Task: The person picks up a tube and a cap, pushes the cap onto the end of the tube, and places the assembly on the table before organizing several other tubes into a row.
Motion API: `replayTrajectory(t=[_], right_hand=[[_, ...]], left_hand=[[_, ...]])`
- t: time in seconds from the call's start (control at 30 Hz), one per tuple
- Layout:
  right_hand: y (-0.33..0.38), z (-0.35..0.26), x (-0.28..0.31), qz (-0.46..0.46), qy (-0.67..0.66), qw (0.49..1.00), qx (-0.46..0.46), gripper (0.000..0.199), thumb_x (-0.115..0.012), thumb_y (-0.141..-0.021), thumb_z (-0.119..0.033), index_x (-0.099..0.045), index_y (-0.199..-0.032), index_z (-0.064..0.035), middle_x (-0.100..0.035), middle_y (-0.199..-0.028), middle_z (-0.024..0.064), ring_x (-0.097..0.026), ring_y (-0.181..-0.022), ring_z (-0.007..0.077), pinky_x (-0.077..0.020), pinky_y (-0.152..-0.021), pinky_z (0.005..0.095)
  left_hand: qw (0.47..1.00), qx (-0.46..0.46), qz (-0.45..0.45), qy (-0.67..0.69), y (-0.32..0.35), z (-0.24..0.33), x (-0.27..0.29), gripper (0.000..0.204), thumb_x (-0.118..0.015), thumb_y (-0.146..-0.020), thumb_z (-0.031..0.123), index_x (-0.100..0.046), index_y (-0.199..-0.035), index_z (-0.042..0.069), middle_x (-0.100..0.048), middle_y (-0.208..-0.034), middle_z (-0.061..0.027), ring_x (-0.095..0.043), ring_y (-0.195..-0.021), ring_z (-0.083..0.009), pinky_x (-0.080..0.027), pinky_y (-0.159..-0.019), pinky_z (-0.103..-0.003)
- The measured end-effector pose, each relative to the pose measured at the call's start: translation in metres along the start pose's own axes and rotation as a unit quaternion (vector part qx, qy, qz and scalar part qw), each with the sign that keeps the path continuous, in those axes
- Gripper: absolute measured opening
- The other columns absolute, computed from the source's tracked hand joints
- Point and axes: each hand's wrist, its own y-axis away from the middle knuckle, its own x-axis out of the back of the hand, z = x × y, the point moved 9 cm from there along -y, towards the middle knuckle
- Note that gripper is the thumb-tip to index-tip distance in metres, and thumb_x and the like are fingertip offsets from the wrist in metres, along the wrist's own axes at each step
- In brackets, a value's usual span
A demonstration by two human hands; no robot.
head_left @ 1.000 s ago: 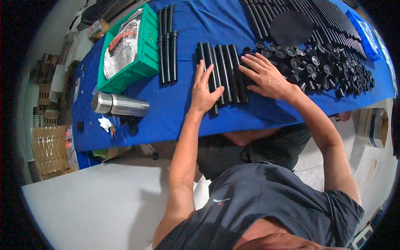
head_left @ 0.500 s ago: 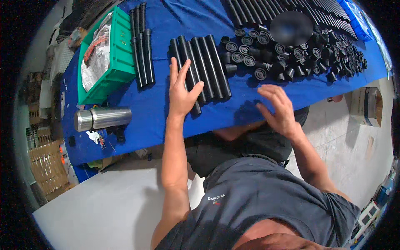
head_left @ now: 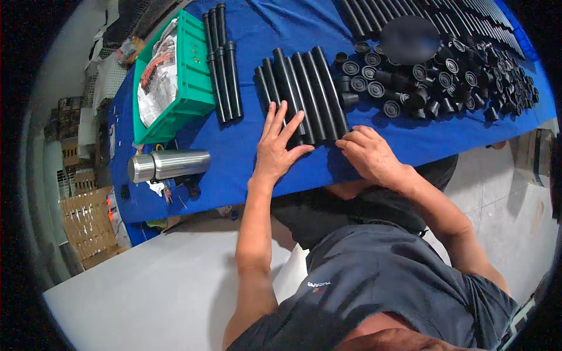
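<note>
Five black tubes on the table; left hand spread flat on them, right hand curled at their ends, fingertips hidden.

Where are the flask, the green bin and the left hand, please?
flask (head_left: 170, 165), head view, middle of its steel body.
green bin (head_left: 196, 88), head view, its right wall.
left hand (head_left: 276, 151), head view, back of the hand.

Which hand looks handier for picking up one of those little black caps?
Probably the right hand: it lies nearer the black caps. The left hand rests flat on the black tubes, farther away.
</note>
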Motion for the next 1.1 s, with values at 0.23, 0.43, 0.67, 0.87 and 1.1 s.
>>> replayTrajectory(t=[0.23,0.43,0.67,0.87,1.1], right_hand=[[-0.003,0.006,-0.004,0.022,0.014,1.0,-0.013,0.029,-0.064,-0.08,-0.009,-0.065,-0.109,-0.0025,-0.063,-0.099,0.0105,-0.058,-0.091,0.0283,-0.0486,-0.083,0.0395],[-0.002,0.007,0.004,0.023,-0.043,0.998,-0.029,0.021,-0.068,-0.081,-0.011,-0.067,-0.101,-0.0048,-0.063,-0.097,0.0092,-0.058,-0.09,0.0285,-0.0494,-0.081,0.0402],[-0.003,0.007,0.008,0.031,-0.057,0.997,-0.035,0.019,-0.068,-0.081,-0.011,-0.066,-0.099,-0.0045,-0.063,-0.096,0.0093,-0.058,-0.089,0.0293,-0.0494,-0.081,0.0403],[-0.001,0.007,0.012,0.038,-0.049,0.997,-0.035,0.019,-0.069,-0.081,-0.012,-0.066,-0.098,-0.0046,-0.063,-0.095,0.0095,-0.059,-0.089,0.0294,-0.0497,-0.08,0.0401],[0.001,0.008,0.015,0.078,-0.083,0.993,-0.028,0.016,-0.07,-0.082,-0.015,-0.067,-0.094,-0.0046,-0.061,-0.088,0.0099,-0.058,-0.084,0.0295,-0.0494,-0.077,0.0402]], left_hand=[[0.998,-0.009,0.0,-0.055,-0.004,0.0,0.002,0.08,-0.083,-0.066,0.043,-0.057,-0.136,0.014,-0.045,-0.148,-0.0163,-0.036,-0.14,-0.0385,-0.036,-0.112,-0.046],[0.985,0.123,0.118,0.024,-0.023,-0.015,0.024,0.077,-0.083,-0.073,0.042,-0.056,-0.134,0.003,-0.069,-0.109,-0.0148,-0.062,-0.108,-0.0328,-0.048,-0.094,-0.042],[0.971,0.2,0.085,-0.101,-0.062,-0.036,0.013,0.073,-0.08,-0.073,0.043,-0.057,-0.131,0.005,-0.059,-0.065,-0.0052,-0.061,-0.06,-0.0248,-0.049,-0.061,-0.042],[0.974,0.171,0.137,0.063,-0.062,-0.035,0.014,0.068,-0.076,-0.077,0.018,-0.051,-0.139,0.005,-0.054,-0.061,-0.0025,-0.052,-0.054,-0.0107,-0.045,-0.055,-0.029],[0.805,0.18,0.33,0.458,0.01,-0.051,0.047,0.058,-0.063,-0.089,0.009,-0.042,-0.141,-0.004,-0.062,-0.087,-0.0072,-0.058,-0.074,-0.0119,-0.049,-0.067,-0.025]])
